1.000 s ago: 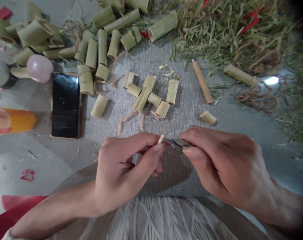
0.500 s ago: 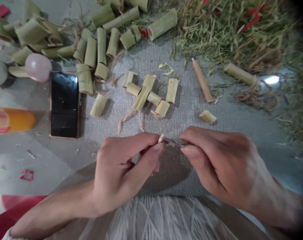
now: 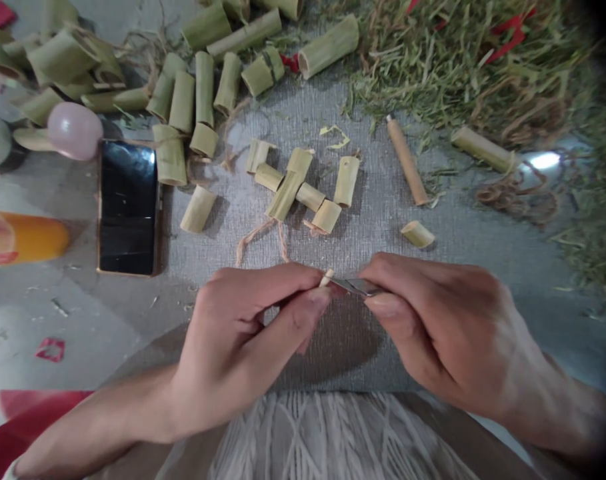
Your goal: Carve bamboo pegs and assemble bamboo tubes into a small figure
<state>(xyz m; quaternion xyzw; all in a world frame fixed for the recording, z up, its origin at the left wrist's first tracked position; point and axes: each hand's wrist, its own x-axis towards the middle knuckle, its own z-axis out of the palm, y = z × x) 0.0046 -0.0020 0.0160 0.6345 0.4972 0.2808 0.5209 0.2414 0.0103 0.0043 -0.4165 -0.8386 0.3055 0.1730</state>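
Across the grey desk (image 3: 487,230) that my head camera shows me, a heap of shredded green leaves (image 3: 447,73) covers the far right. Over the near side, the left hand (image 3: 233,353) and the right hand (image 3: 447,333) face each other, a narrow strip of grey surface between them. A phone (image 3: 127,207) lies farther left; straight beyond the left hand, a cluster of short bamboo tubes (image 3: 285,193) lies flat. I see the right grip pinching a thin metal blade (image 3: 357,287), which points left at the pale stick (image 3: 327,278). That stick sits in the left grip, squeezed by thumb and forefinger, its long axis running away from the body and leaning right. Whether blade and stick touch, I cannot tell.
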